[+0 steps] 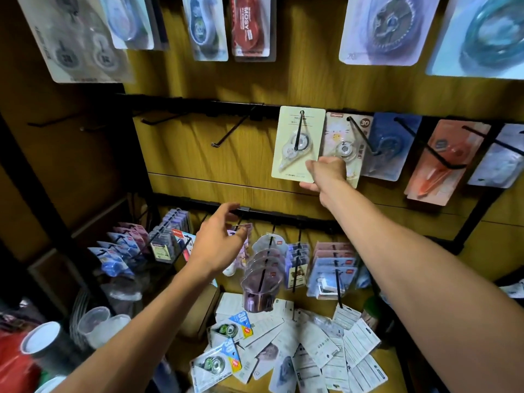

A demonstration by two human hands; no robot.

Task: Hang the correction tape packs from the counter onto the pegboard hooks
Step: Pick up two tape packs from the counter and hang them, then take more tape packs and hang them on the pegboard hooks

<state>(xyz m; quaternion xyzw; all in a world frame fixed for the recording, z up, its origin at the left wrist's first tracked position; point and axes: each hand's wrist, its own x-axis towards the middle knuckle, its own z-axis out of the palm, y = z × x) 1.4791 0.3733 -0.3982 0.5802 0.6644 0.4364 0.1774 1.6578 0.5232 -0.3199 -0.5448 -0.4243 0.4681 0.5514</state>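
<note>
A pale yellow correction tape pack [295,137] hangs on a black hook of the middle rail, and my right hand [326,173] pinches its lower right corner. My left hand [219,239] hovers lower down with fingers spread and nothing in it, in front of the bottom rail. Several loose correction tape packs [286,344] lie scattered on the counter below, some face up, some face down. Two bare hooks [231,130] stick out of the middle rail left of the yellow pack.
More packs [442,160] fill the hooks to the right of the yellow one, and the top row [209,26] is stocked. The bottom rail carries several crowded hooks of packs [331,268]. Plastic cups [93,321] and a red container [14,361] stand at lower left.
</note>
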